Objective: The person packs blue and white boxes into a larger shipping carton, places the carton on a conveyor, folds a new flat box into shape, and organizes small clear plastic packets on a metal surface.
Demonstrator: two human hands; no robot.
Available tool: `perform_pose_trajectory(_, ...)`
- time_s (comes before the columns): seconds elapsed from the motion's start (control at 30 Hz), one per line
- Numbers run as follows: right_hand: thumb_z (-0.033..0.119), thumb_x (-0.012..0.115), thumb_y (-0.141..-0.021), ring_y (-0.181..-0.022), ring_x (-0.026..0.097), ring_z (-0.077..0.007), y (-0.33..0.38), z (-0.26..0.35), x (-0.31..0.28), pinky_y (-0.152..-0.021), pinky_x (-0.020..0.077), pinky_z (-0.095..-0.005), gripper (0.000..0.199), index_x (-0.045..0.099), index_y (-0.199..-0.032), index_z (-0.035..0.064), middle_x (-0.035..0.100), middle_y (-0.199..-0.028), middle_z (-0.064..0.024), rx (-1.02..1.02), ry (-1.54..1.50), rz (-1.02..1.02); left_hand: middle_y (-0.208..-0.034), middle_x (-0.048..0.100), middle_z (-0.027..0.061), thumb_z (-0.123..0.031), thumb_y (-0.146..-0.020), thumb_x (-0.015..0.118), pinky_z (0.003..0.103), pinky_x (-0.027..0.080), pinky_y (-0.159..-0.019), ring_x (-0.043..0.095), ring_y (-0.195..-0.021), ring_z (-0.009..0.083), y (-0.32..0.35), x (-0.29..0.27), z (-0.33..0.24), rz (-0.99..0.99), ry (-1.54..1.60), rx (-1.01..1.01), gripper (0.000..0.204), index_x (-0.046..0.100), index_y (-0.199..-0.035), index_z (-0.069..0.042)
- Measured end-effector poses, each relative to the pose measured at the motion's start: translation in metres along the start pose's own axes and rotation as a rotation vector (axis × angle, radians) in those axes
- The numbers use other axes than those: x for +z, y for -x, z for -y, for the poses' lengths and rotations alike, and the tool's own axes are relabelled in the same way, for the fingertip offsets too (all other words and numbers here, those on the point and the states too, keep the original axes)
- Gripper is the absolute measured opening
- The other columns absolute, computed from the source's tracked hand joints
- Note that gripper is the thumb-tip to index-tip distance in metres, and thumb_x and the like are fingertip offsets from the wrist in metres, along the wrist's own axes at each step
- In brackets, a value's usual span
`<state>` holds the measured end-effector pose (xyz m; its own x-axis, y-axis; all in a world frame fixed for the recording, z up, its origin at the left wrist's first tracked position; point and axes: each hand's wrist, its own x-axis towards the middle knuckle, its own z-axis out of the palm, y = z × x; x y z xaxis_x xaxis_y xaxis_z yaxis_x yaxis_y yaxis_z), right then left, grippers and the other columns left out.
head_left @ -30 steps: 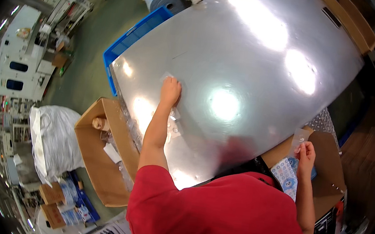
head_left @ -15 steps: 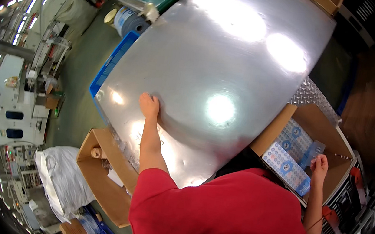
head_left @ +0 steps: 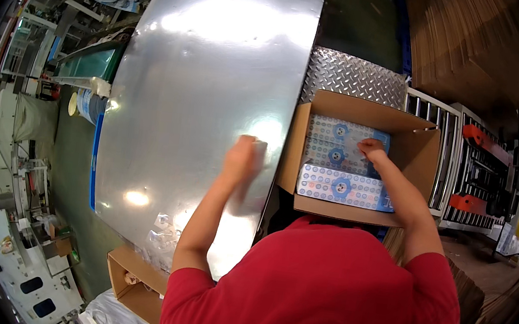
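Observation:
My right hand reaches into an open cardboard box with its fingertips pinched together. It is over the far packs, and what lies between the fingertips is too small to make out. Inside the box, blue-and-white printed packs sit side by side, with a round blue figure on each. My left hand hovers over or touches the shiny metal table, near its right edge. Its fingers are smeared by motion, so I cannot tell whether they hold anything.
Crumpled clear plastic lies at the table's near left corner. Below it stands another cardboard box. A diamond-plate metal surface and a roller conveyor border the packed box. Stacked flat cardboard rises at the far right.
The view has swung to the right, bringing the packed box toward the middle. My right hand has moved from the box's right side to over the packs. My left hand has moved rightward across the table.

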<state>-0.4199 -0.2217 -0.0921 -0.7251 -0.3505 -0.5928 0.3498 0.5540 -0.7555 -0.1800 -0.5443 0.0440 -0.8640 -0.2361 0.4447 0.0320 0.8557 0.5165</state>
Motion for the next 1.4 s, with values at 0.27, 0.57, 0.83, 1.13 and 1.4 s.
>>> perform_pose_trajectory(0.27, 0.012, 0.071, -0.072, -0.079, 0.060, -0.0340, -0.058, -0.042, 0.046, -0.072, 0.0482, -0.0396, 0.020, 0.062, -0.085, 0.0003, 0.062, -0.083, -0.0175, -0.305, 0.585, -0.074, -0.090, 0.053, 0.0132, -0.004, -0.073, 0.054, 0.036, 0.052, -0.066, 0.062, -0.078, 0.0292, -0.069, 0.173, -0.074, 0.864, -0.193, 0.247, 0.013, 0.056, -0.086, -0.003)
perform_pose_trajectory(0.57, 0.008, 0.050, -0.082, -0.117, 0.042, -0.0372, -0.013, -0.044, 0.005, -0.087, 0.0421, -0.0496, 0.044, 0.044, -0.126, 0.0092, 0.039, -0.128, -0.0214, -0.234, 0.988, -0.138, -0.121, 0.042, 0.0196, -0.018, -0.077, 0.061, 0.041, 0.048, -0.084, 0.055, -0.099, 0.0363, -0.038, 0.249, -0.019, 1.248, -0.216, -0.127, 0.033, 0.059, -0.108, -0.006)
perform_pose_trajectory(0.83, 0.018, 0.034, -0.093, -0.135, 0.017, -0.0397, -0.020, -0.058, -0.002, -0.096, 0.0328, -0.0554, 0.055, 0.016, -0.145, 0.0217, 0.004, -0.150, -0.0214, 0.055, 1.210, 0.059, -0.119, 0.049, 0.0185, -0.003, -0.071, 0.060, 0.041, 0.046, -0.086, 0.054, -0.101, 0.0386, -0.072, 0.218, -0.036, 1.033, -0.038, -0.334, 0.038, 0.056, -0.109, -0.006)
perform_pose_trajectory(1.13, 0.015, 0.058, -0.080, -0.116, 0.046, -0.0304, -0.055, -0.034, 0.008, -0.086, 0.0440, -0.0446, 0.058, 0.037, -0.133, 0.0072, 0.030, -0.140, -0.0222, 0.026, 1.409, 0.244, -0.109, 0.061, 0.0105, -0.001, -0.084, 0.050, 0.030, 0.051, -0.067, 0.063, -0.074, 0.0183, -0.098, 0.095, -0.073, 0.572, 0.576, -0.630, 0.037, 0.051, -0.121, -0.004)
perform_pose_trajectory(1.4, 0.013, 0.043, -0.085, -0.128, 0.033, -0.0270, -0.009, 0.018, 0.069, -0.100, 0.0319, -0.0444, 0.042, 0.047, -0.127, 0.0156, 0.032, -0.142, -0.0109, -1.059, 1.384, 0.461, -0.095, 0.063, 0.0038, -0.004, -0.088, 0.047, 0.023, 0.046, -0.060, 0.059, -0.071, 0.0106, 0.129, -0.033, -0.077, -0.334, 0.316, -1.096, 0.020, 0.058, -0.104, -0.002)
